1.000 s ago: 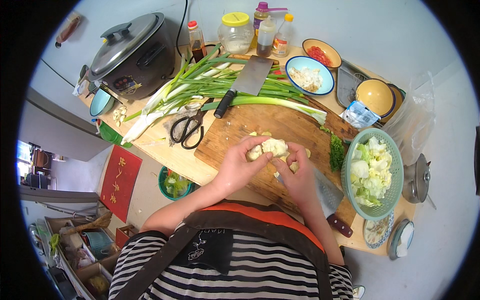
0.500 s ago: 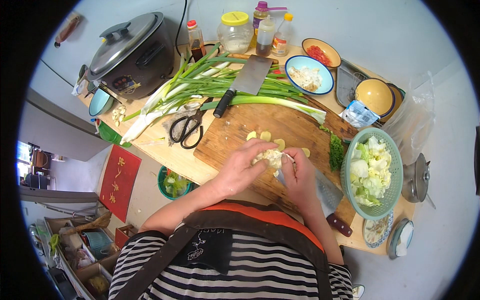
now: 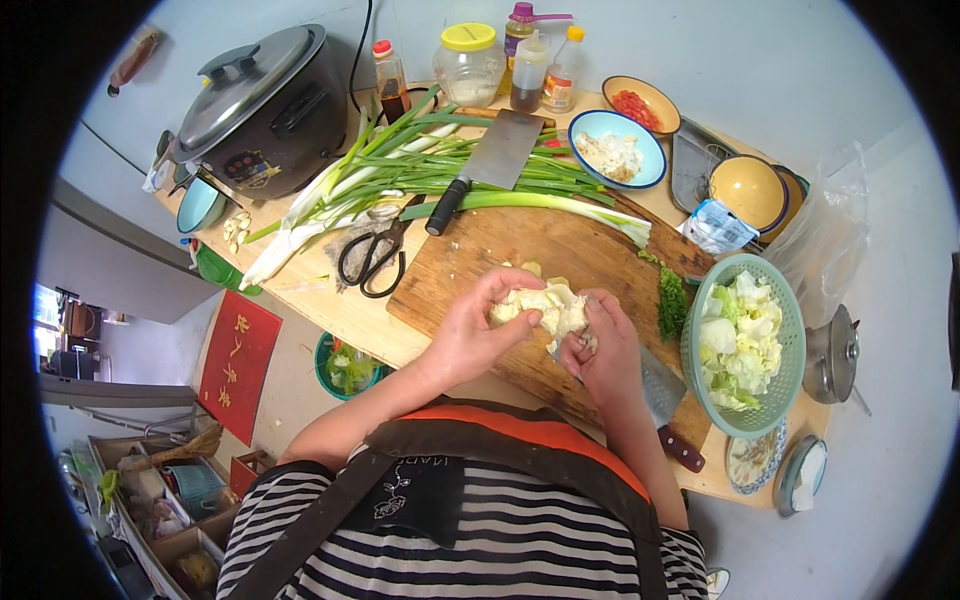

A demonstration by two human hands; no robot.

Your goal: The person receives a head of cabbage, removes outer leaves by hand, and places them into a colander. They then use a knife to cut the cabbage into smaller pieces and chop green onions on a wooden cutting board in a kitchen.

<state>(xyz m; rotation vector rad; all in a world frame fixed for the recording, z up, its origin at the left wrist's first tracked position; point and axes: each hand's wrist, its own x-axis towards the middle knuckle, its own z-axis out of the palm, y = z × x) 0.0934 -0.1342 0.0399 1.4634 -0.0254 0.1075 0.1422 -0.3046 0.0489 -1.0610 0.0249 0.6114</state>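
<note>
Over the wooden cutting board (image 3: 470, 262), both my hands grip a pale yellow-white cabbage piece (image 3: 543, 303). My left hand (image 3: 470, 328) wraps its left side with the thumb in front. My right hand (image 3: 608, 360) pinches the right end, where bits of leaf show at the fingers. A knife with a wide blade (image 3: 662, 388) lies on the board beneath and beside my right hand. Pale yellow slices (image 3: 533, 268) sit just behind the cabbage, partly hidden. To the right, a green colander (image 3: 694, 350) holds torn cabbage leaves (image 3: 742, 340).
Leeks (image 3: 400, 160) cross the back of the board, a black-handled cleaver (image 3: 500, 150) on top. Scissors (image 3: 372, 262) lie at left, near a large cooker (image 3: 270, 130). Green herbs (image 3: 672, 303) lie by the colander. Bowls (image 3: 618, 150) and bottles (image 3: 530, 75) stand behind.
My hands have drawn slightly apart and turned, exposing more of the cabbage. The right hand has shifted a little right and down; some pale slices are now covered.
</note>
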